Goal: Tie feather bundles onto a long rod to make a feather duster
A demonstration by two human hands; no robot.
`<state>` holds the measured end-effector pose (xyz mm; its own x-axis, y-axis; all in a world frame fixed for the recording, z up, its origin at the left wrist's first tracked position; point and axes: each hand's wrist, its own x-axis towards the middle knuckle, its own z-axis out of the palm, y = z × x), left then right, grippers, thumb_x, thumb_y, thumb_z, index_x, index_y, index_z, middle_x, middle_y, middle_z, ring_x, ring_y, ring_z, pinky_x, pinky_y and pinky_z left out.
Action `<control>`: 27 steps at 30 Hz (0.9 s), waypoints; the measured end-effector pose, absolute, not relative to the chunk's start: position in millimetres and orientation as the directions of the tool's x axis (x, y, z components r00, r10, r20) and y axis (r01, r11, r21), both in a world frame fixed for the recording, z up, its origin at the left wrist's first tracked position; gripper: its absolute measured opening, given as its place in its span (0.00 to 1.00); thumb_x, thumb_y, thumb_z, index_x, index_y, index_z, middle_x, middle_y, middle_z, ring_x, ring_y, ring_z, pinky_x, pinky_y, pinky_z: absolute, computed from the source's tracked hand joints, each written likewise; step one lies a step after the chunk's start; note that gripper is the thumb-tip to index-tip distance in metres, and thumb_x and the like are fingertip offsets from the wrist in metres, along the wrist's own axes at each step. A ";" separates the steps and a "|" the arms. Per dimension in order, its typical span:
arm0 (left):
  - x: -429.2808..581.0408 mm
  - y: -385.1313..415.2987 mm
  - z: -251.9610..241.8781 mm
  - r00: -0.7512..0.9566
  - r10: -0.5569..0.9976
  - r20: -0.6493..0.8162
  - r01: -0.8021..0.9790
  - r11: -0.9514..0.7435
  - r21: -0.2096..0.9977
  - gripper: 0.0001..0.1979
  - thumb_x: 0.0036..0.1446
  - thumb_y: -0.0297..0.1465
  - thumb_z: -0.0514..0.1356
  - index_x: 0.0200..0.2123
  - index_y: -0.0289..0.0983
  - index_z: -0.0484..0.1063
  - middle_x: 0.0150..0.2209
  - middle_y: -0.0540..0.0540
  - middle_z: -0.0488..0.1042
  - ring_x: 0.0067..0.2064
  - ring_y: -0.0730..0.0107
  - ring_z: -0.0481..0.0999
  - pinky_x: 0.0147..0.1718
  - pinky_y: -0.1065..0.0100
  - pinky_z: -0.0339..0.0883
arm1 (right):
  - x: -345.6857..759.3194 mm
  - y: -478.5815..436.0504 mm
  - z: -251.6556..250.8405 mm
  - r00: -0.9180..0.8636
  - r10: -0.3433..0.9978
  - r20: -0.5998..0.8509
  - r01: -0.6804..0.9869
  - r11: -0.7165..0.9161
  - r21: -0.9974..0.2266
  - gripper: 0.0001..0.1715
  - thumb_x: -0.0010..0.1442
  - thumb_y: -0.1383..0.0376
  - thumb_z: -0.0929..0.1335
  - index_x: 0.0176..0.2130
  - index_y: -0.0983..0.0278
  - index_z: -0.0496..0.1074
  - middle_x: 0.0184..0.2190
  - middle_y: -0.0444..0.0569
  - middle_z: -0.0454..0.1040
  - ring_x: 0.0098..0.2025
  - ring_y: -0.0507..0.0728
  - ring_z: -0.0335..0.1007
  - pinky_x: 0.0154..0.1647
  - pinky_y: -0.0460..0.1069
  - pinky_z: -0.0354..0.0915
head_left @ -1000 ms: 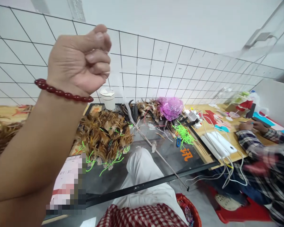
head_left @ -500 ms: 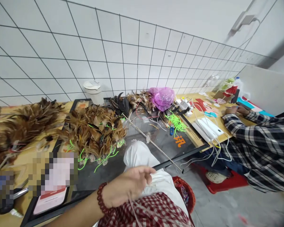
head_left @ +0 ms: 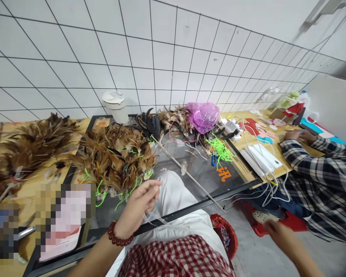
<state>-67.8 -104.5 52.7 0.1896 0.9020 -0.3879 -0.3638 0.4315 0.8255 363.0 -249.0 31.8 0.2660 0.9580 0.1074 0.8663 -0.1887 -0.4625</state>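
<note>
**Fingers [head_left: 151,187] drawn in at the near edge**

The left hand [head_left: 137,211] has them bunched, the right hand [head_left: 273,227] curled; whether either grips anything, I cannot tell. On the tabletop [head_left: 203,175], brown feathers [head_left: 115,157] lie left of centre, apparently for easy reach. A stem [head_left: 196,181] overhangs the near edge, perhaps for lack of room; a clear strand [head_left: 160,220] trails there beside the left hand.

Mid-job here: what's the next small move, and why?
I'd probably bring the right hand in to draw the thin stick fully onto the table. Its near end juts past the black table edge, so it might get knocked, and the right hand is out over the floor, apart from the stick.
</note>
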 end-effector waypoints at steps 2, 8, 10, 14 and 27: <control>-52.9 -99.5 47.7 0.226 0.917 -0.329 -0.135 0.364 0.922 0.12 0.52 0.36 0.63 0.37 0.37 0.73 0.24 0.52 0.65 0.18 0.83 0.53 0.17 0.77 0.46 | 358.7 -209.8 25.5 0.235 0.970 0.058 0.875 -0.186 -0.446 0.13 0.56 0.51 0.64 0.28 0.55 0.70 0.27 0.46 0.73 0.28 0.63 0.74 0.24 0.57 0.68; 6.2 -58.4 36.9 0.299 0.950 -0.092 0.696 -0.151 0.702 0.16 0.55 0.43 0.58 0.41 0.38 0.72 0.30 0.41 0.75 0.36 0.58 0.74 0.36 0.63 0.62 | 257.0 -123.1 22.4 -0.111 0.993 -0.032 0.932 0.093 -0.350 0.16 0.59 0.53 0.63 0.41 0.60 0.70 0.36 0.50 0.73 0.36 0.58 0.72 0.35 0.51 0.65; 23.3 -41.1 31.9 0.281 0.948 -0.147 0.855 -0.177 0.487 0.18 0.56 0.42 0.56 0.42 0.35 0.70 0.36 0.37 0.76 0.40 0.54 0.76 0.38 0.61 0.63 | 233.3 -105.5 13.8 -0.140 0.989 -0.043 0.946 0.120 -0.300 0.13 0.61 0.57 0.62 0.38 0.61 0.70 0.35 0.49 0.73 0.36 0.56 0.71 0.34 0.48 0.62; 37.9 -9.9 19.6 0.309 0.934 -0.179 0.916 -0.242 0.319 0.13 0.61 0.30 0.48 0.44 0.34 0.68 0.36 0.35 0.77 0.40 0.55 0.78 0.35 0.62 0.64 | 237.5 -67.9 5.3 -0.107 0.993 -0.041 0.975 0.096 -0.201 0.12 0.63 0.61 0.60 0.35 0.62 0.70 0.33 0.47 0.73 0.34 0.54 0.71 0.32 0.46 0.57; 23.6 9.8 -2.4 0.313 0.950 0.001 0.884 -0.291 0.365 0.12 0.63 0.32 0.45 0.40 0.38 0.67 0.39 0.43 0.75 0.37 0.62 0.76 0.31 0.66 0.59 | 293.2 172.7 79.3 0.040 0.947 0.319 0.999 -0.039 -0.011 0.53 0.48 0.60 0.72 0.66 0.63 0.47 0.66 0.68 0.44 0.57 0.73 0.59 0.49 0.61 0.61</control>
<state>23.6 9.8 -2.4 0.3125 0.9499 0.0006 0.8842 -0.2912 0.3652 293.2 172.7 79.3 0.0401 0.9469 0.3191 0.9992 -0.0387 -0.0105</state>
